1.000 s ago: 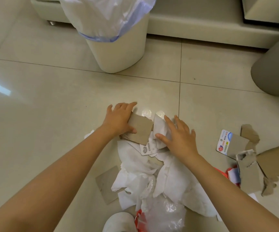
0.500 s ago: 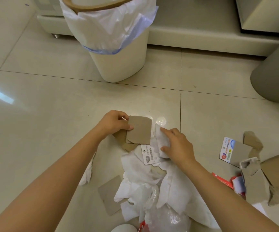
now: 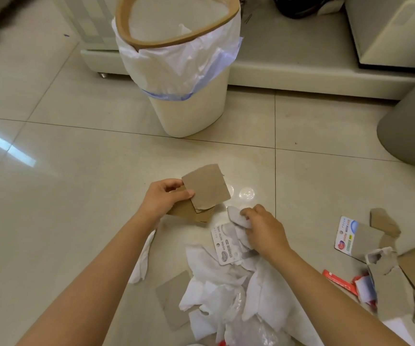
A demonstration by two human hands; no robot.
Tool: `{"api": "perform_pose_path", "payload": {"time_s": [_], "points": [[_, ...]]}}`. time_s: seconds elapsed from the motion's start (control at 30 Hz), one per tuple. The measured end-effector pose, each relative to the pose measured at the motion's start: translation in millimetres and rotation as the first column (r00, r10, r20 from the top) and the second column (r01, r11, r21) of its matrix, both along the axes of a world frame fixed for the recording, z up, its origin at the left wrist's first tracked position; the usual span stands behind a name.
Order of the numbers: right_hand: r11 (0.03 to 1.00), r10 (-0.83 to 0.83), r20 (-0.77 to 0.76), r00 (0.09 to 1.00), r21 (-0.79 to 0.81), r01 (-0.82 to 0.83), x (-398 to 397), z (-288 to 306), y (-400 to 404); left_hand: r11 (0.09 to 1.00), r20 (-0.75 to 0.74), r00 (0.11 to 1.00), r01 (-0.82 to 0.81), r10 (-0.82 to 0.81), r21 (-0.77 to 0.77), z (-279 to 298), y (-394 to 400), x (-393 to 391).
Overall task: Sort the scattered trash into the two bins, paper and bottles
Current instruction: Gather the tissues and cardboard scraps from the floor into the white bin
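Now your cardboard pieces (image 3: 205, 189) sit pinched in your left hand (image 3: 162, 199), thumb on top, raised off the floor (image 3: 76, 196). Your right hand (image 3: 263, 229), at four o'clock from them, curls its fingers round a scrap of paper (image 3: 236, 216) atop the white pile. The lined bin (image 3: 184, 71) stands at twelve o'clock.
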State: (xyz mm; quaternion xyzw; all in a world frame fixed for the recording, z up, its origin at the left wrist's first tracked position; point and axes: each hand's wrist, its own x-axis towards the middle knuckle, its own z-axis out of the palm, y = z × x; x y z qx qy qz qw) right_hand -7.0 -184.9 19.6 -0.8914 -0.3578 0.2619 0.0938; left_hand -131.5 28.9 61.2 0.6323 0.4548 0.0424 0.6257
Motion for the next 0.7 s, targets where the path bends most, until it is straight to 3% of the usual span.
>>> {"api": "perform_pose_path", "payload": {"time_s": [0.07,0.17,0.27,0.4,0.57,0.7], "points": [[0.999,0.042,-0.005,0.999,-0.023,-0.042,-4.7,-1.2,0.1,1.000,-0.005,1.000,-0.001,0.001,0.002,-2.5,-1.6,-1.5],[1.000,0.011,-0.128,0.992,-0.024,-0.014,-7.5,2.4,2.6,1.000,-0.005,1.000,-0.010,0.010,0.005,-4.8,-3.5,-3.7],[0.983,0.110,-0.083,0.990,-0.139,-0.121,-10.3,3.3,7.5,1.000,0.001,1.000,-0.016,0.016,-0.005,-6.3,-4.6,-4.2],[0.971,0.118,-0.058,0.991,-0.204,-0.127,-15.9,-3.2,8.0,1.000,0.006,1.000,-0.019,0.019,-0.018,-5.8,-7.0,-4.1],[0.995,0.046,-0.171,0.984,-0.082,-0.060,-0.3,9.6,6.8,0.999,0.018,0.999,-0.032,0.033,-0.020,-3.9,-4.7,-3.7],[1.000,-0.002,-0.391,0.920,-0.005,0.000,20.7,25.8,2.6,0.999,0.024,0.999,-0.037,0.038,-0.025,-1.3,-4.1,-3.6]]}}
